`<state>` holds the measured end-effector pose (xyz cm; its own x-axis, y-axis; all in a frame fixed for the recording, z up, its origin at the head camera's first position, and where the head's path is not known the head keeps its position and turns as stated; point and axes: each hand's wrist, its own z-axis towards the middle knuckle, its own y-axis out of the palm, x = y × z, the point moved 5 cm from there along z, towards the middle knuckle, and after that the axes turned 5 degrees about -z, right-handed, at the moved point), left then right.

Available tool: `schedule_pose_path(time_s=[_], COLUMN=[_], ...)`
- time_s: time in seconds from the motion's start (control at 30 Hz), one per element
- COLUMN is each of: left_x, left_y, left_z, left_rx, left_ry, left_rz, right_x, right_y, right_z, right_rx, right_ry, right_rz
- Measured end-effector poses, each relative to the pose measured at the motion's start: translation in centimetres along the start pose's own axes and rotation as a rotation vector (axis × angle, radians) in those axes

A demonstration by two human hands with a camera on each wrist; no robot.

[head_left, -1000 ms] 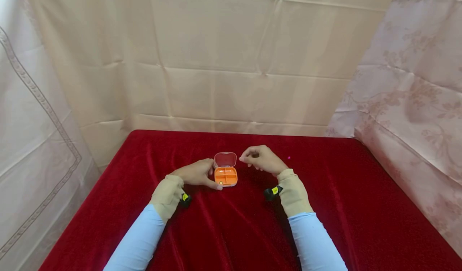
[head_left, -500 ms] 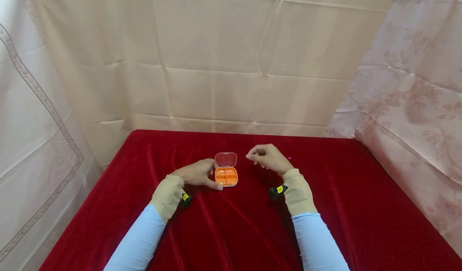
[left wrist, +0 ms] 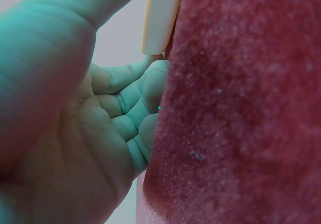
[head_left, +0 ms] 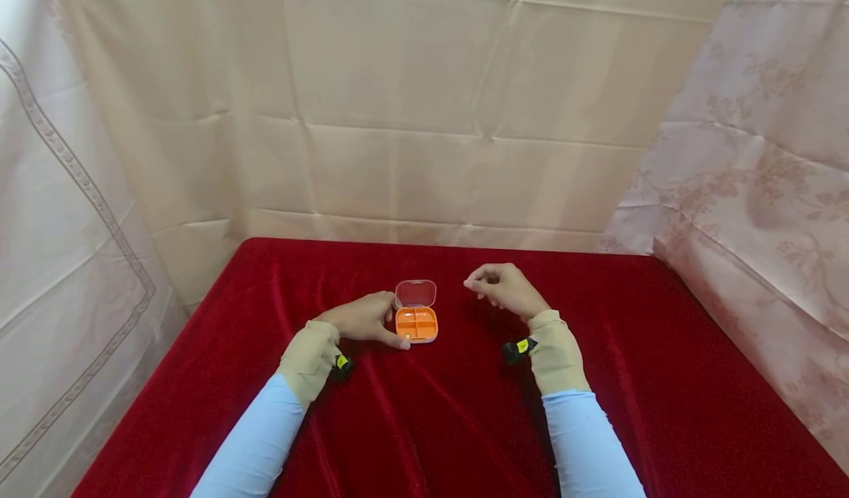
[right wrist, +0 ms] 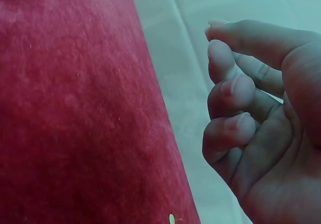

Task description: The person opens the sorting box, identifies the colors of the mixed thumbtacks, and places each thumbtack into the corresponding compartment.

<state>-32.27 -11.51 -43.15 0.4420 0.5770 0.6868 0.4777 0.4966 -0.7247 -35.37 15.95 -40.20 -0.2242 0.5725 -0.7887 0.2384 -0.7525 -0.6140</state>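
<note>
A small orange pill box (head_left: pixel 416 325) lies on the red cloth with its clear lid (head_left: pixel 416 293) standing up at the back. It has several compartments, and a tiny yellowish piece (head_left: pixel 407 335) sits in the front left one. My left hand (head_left: pixel 361 317) holds the box from its left side, thumb at the front corner and fingers at the back. In the left wrist view the pale box side (left wrist: pixel 161 20) shows between thumb and fingertips. My right hand (head_left: pixel 509 292) is held to the right, fingers curled, thumb and index fingertips together; nothing shows between them.
Red velvet cloth (head_left: pixel 464 417) covers the table. A small pale yellowish piece (right wrist: pixel 172 218) shows low in the right wrist view. Beige curtain (head_left: pixel 398 100) hangs behind the table, with patterned curtain (head_left: pixel 763 152) at the right.
My right hand has moved right, away from the box. A tiny pink piece on the cloth, visible earlier, is now out of sight by that hand. My left hand and the box stay put.
</note>
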Motion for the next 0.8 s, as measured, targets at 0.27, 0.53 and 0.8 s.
schedule_pose_path(time_s=[0.27,0.53,0.8], left_x=[-0.1,-0.4,-0.1], left_y=[0.0,0.0,0.0], left_z=[0.0,0.1,0.0], left_rx=[-0.002,-0.007,-0.004], left_ry=[-0.006,-0.016,0.004], left_rz=[-0.001,-0.001,-0.001], right_x=[0.8,1.6,2.8], right_y=[-0.6,-1.8,-3.3], right_z=[-0.1,-0.3,-0.8], right_rx=[0.026,0.085,0.182], right_ry=[0.031,0.046,0.100], right_rz=[-0.026,-0.036,-0.025])
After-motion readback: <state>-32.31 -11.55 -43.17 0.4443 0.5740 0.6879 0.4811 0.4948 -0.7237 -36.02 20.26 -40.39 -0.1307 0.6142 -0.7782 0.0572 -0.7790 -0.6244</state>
